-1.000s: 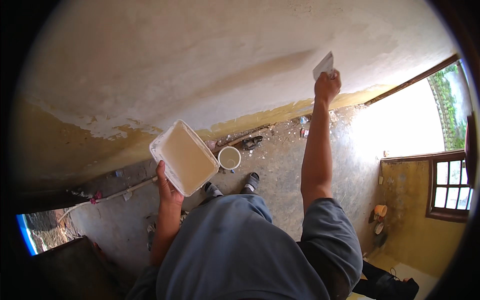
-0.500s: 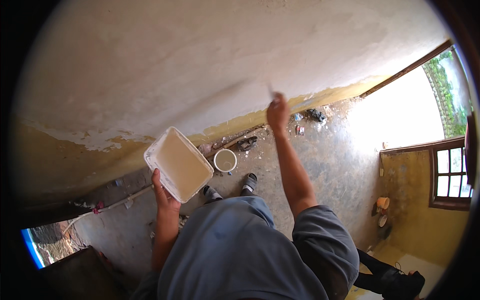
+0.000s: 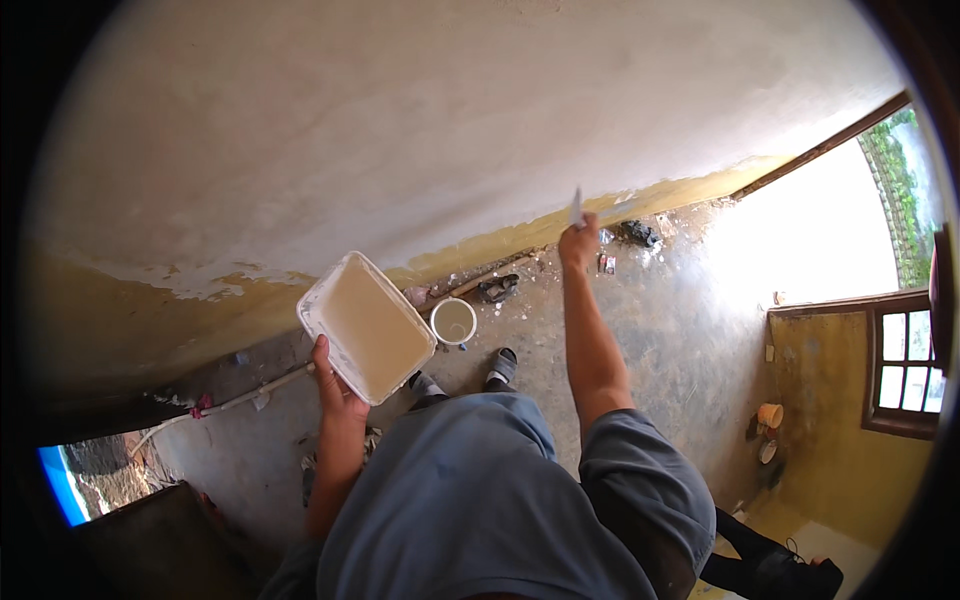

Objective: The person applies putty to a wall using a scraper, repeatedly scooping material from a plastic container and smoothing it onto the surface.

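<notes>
A rectangular white tub (image 3: 370, 320) filled with pale beige compound is gripped along its lower left edge by my left hand (image 3: 335, 375). My right hand (image 3: 580, 240) is closed on a scraper (image 3: 576, 206) with a thin pale blade pointing up, near the lower part of the wall (image 3: 420, 120); contact with it is unclear. The wall is off-white above, with yellow paint and ragged patches along the bottom.
A white bucket (image 3: 453, 321) stands by my sandalled feet. Dark bundles (image 3: 636, 232), debris and pipes (image 3: 280, 378) line the wall's foot. The concrete floor (image 3: 670, 340) runs to a bright opening and a barred window (image 3: 905, 365); orange containers (image 3: 770, 416) sit below.
My right hand with the scraper has swept down and left from high on the wall, then shifted slightly right and lower. The tub has moved only a little.
</notes>
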The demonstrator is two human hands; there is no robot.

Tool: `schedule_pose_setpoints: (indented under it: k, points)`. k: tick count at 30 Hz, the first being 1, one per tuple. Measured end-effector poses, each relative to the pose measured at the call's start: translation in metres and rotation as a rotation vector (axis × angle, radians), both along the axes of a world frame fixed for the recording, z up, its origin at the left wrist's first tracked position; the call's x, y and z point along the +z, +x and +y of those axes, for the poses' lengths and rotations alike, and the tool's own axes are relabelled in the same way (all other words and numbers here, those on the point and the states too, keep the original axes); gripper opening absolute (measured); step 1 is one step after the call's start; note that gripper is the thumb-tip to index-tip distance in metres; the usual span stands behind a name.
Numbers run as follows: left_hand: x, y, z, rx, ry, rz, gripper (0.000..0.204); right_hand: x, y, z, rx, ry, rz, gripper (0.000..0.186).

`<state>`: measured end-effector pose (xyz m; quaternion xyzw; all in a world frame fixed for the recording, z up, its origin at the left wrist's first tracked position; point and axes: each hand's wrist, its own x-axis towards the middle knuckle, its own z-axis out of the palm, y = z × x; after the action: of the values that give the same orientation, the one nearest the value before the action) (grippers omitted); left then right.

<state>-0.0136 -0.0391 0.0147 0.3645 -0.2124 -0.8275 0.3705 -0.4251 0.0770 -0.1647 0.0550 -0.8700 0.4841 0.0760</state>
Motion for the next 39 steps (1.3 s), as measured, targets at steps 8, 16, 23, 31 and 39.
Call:
schedule_pose_setpoints:
  k: [8,16,23,31,39]
  points:
    - [0.006,-0.016,0.003,-0.004,-0.034,-0.002,0.068,0.032,-0.031,-0.079,-0.006,-0.04,0.112,0.029]
    - [0.004,-0.003,0.012,0.082,-0.04,-0.038,0.072,0.04,0.206,-0.059,0.834,0.064,-0.155,0.026]
    - [-0.006,0.003,0.022,0.098,-0.003,-0.029,0.072,0.152,0.026,-0.033,-0.081,-0.194,0.43,0.024]
    - [-0.005,0.006,0.005,0.032,-0.031,-0.024,0.066,0.006,0.227,-0.179,1.077,0.092,0.66,0.028]
    - [-0.016,0.018,-0.031,-0.021,-0.055,0.121,0.054,0.133,0.179,-0.123,0.856,-0.31,0.144,0.015]
